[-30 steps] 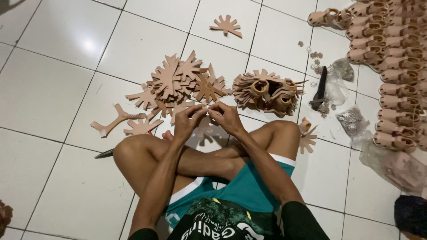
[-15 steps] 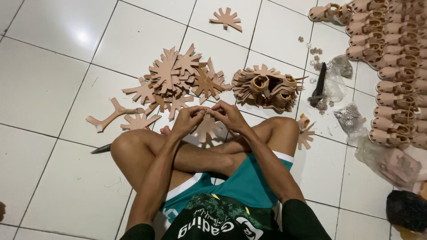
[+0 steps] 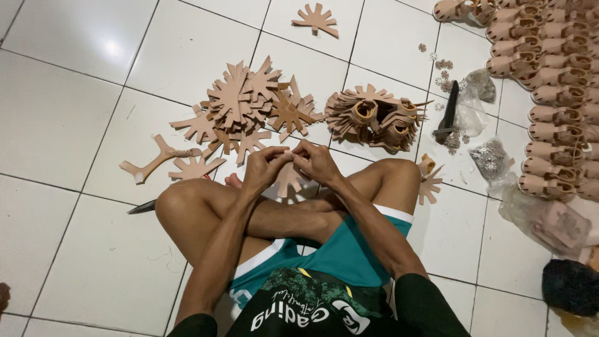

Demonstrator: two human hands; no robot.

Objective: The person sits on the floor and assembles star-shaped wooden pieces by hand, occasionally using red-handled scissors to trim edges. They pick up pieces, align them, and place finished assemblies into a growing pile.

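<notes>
So you're sitting cross-legged on the white tiled floor [image 3: 68,112] and both hands meet right over your knees. Your left hand [image 3: 265,167] and right hand [image 3: 317,161] are pressed fingertip to fingertip, pinching a tan cut-out piece [image 3: 288,180] between them (most of it hangs below your fingers, so its shape is hard to read). At 12 o'clock from your hands sits a loose pile of flat tan star-shaped cut-outs [image 3: 246,106], and at 1 o'clock a bunch of folded pieces [image 3: 377,117]. A single branched strip [image 3: 156,159] lies at 9 o'clock, with a dark blade [image 3: 142,206] poking out by your left knee. Rows of finished tan sandals [image 3: 549,75] fill the 2 o'clock corner, near some clear plastic bags [image 3: 493,159].
</notes>
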